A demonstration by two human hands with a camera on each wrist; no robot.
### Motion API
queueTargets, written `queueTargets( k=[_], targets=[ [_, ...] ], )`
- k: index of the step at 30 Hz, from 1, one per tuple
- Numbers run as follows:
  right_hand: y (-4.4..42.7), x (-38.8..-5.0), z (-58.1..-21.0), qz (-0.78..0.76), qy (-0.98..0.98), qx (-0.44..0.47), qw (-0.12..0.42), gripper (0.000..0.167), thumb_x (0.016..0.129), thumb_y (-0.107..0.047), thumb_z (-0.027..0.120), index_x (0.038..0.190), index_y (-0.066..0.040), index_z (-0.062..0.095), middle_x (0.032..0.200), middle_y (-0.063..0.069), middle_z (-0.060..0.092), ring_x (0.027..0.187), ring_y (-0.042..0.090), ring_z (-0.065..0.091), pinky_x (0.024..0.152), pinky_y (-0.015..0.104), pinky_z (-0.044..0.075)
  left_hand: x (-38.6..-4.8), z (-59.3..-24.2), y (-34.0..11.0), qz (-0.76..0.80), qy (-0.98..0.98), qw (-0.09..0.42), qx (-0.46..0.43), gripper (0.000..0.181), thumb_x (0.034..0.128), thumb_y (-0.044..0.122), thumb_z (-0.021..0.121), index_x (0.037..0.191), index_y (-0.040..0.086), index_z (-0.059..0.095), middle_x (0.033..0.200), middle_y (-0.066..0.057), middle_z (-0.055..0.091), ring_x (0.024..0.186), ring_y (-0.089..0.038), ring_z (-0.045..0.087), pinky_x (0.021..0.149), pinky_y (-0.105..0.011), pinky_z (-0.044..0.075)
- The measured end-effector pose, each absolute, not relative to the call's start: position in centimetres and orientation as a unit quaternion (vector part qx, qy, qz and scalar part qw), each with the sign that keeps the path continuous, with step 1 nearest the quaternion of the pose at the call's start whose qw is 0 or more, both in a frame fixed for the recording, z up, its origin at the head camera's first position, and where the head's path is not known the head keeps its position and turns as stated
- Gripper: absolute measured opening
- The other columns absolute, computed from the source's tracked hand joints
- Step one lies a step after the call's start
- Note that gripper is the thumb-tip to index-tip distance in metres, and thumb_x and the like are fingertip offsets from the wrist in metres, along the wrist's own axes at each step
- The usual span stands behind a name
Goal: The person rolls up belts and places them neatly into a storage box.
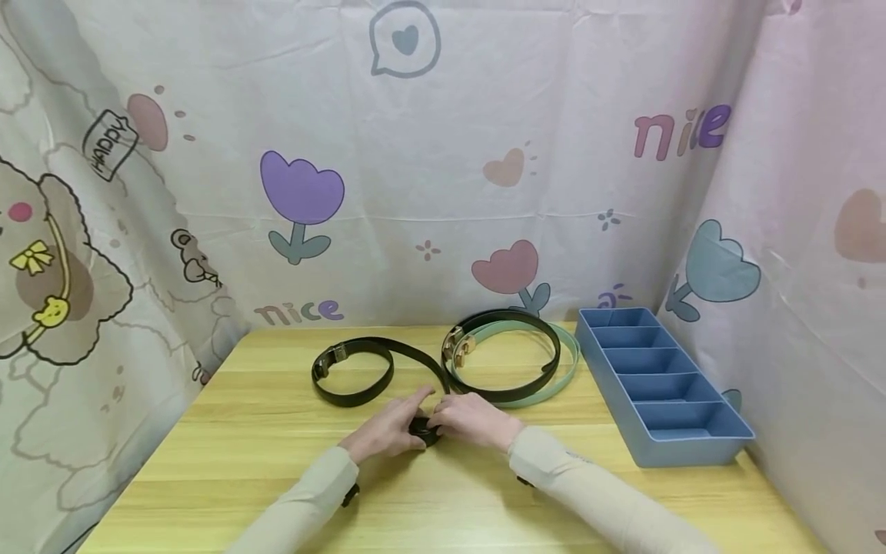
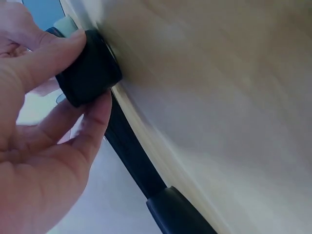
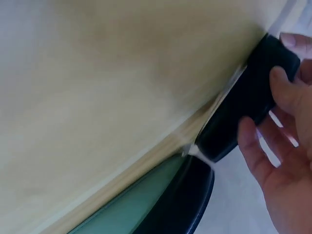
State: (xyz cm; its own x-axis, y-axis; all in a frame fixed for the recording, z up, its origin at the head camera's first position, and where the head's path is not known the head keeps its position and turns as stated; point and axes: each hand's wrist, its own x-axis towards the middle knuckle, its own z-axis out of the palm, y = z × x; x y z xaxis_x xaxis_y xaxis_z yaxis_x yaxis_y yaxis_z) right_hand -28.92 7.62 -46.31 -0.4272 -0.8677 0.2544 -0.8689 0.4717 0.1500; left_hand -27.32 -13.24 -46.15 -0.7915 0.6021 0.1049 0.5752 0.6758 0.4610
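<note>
A black belt (image 1: pixel 415 352) lies on the table, one end wound into a small tight coil (image 1: pixel 424 433) standing on its edge. My left hand (image 1: pixel 386 428) pinches this coil from the left; in the left wrist view the thumb is on one side of the coil (image 2: pixel 90 73) and fingertips on the other. From the right, my right hand (image 1: pixel 477 419) holds the same coil, its thumb and fingers bent round the belt (image 3: pixel 253 92) in the right wrist view. The belt's far part makes a wide loop at the left, with a metal buckle (image 1: pixel 339 352).
Behind my right hand, a second black belt (image 1: pixel 515 395) and a pale green belt (image 1: pixel 573 362) lie in overlapping loops, buckles at their left. A blue divided box (image 1: pixel 623 412) with several compartments stands at the right. A printed curtain (image 1: pixel 415 177) hangs around the wooden table (image 1: pixel 208 462).
</note>
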Motion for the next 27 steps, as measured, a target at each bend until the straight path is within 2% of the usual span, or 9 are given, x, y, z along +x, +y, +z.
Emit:
queueTargets(
  k=[2,5,9,12,15,18,21,24,27],
  targets=[
    [7.3,-28.7,-46.4,-0.017,-0.851,0.5,0.161,0.015,0.088,-0.026,0.072,0.102,-0.028,0.075,0.096,-0.015,0.072,0.089,0.005,0.063,0.065,0.021,0.051,-27.3,-46.2,-13.2,0.236,0.92,0.022,0.311,0.075,0.0739,0.016,0.085,0.137,0.003,0.046,0.111,-0.011,0.071,0.107,-0.03,0.064,0.096,-0.048,0.048],
    [6.9,-28.2,-46.5,-0.029,-0.866,0.472,0.162,0.007,0.088,-0.029,0.072,0.094,-0.031,0.075,0.087,-0.014,0.071,0.079,0.005,0.062,0.056,0.021,0.047,-27.1,-46.4,-12.8,0.228,0.933,0.008,0.279,0.05,0.0724,0.027,0.086,0.111,0.004,0.063,0.094,-0.005,0.07,0.085,-0.02,0.065,0.079,-0.036,0.054],
    [6.6,-27.6,-46.6,-0.022,-0.876,0.453,0.163,0.008,0.09,-0.027,0.07,0.083,-0.03,0.072,0.072,-0.011,0.065,0.065,0.005,0.057,0.049,0.021,0.04,-26.6,-46.6,-12.1,0.224,0.944,-0.018,0.241,0.037,0.0685,0.034,0.087,0.085,0.011,0.063,0.067,0.007,0.059,0.058,-0.007,0.052,0.054,-0.022,0.044],
    [6.6,-27.5,-46.6,-0.018,-0.874,0.456,0.168,0.01,0.09,-0.024,0.069,0.08,-0.029,0.071,0.068,-0.01,0.062,0.06,0.005,0.054,0.047,0.02,0.037,-26.4,-46.5,-11.8,0.229,0.945,-0.034,0.232,0.038,0.0665,0.032,0.089,0.082,0.01,0.062,0.061,0.009,0.055,0.053,-0.005,0.048,0.051,-0.02,0.041],
    [6.9,-27.8,-46.7,-0.006,-0.866,0.474,0.16,0.01,0.091,-0.021,0.068,0.087,-0.029,0.072,0.074,-0.012,0.066,0.066,0.004,0.057,0.054,0.019,0.044,-26.4,-46.5,-11.7,0.243,0.942,-0.033,0.228,0.035,0.0663,0.028,0.089,0.082,0.01,0.064,0.061,0.008,0.057,0.054,-0.005,0.05,0.052,-0.021,0.042],
    [7.6,-28.5,-46.7,0.019,-0.859,0.493,0.136,0.017,0.09,-0.016,0.068,0.101,-0.028,0.073,0.09,-0.013,0.071,0.082,0.003,0.063,0.071,0.019,0.051,-26.8,-46.5,-11.7,0.255,0.937,-0.022,0.236,0.031,0.0662,0.022,0.089,0.084,0.011,0.066,0.069,0.006,0.062,0.06,-0.006,0.052,0.056,-0.021,0.043],
    [8.3,-29.2,-46.7,0.049,-0.854,0.504,0.117,0.022,0.09,-0.017,0.069,0.11,-0.025,0.072,0.104,-0.011,0.071,0.096,0.003,0.064,0.086,0.019,0.05,-27.2,-46.5,-11.8,0.252,0.934,-0.004,0.252,0.035,0.0663,0.02,0.089,0.094,0.011,0.069,0.082,0.002,0.068,0.07,-0.008,0.057,0.064,-0.023,0.048],
    [8.6,-29.6,-46.7,0.067,-0.844,0.518,0.119,0.018,0.09,-0.022,0.07,0.107,-0.022,0.073,0.102,-0.009,0.071,0.096,0.003,0.064,0.087,0.018,0.049,-27.5,-46.4,-12.0,0.238,0.934,0.015,0.266,0.055,0.0679,0.022,0.088,0.115,0.008,0.065,0.101,-0.005,0.07,0.086,-0.016,0.062,0.078,-0.032,0.051],
    [8.5,-29.5,-46.5,0.059,-0.837,0.527,0.134,0.014,0.089,-0.027,0.07,0.101,-0.023,0.074,0.095,-0.011,0.071,0.089,0.003,0.065,0.079,0.019,0.051,-27.6,-46.2,-12.2,0.223,0.935,0.03,0.273,0.071,0.0693,0.025,0.088,0.13,0.005,0.056,0.111,-0.011,0.068,0.095,-0.02,0.062,0.085,-0.036,0.051]
  ],
)
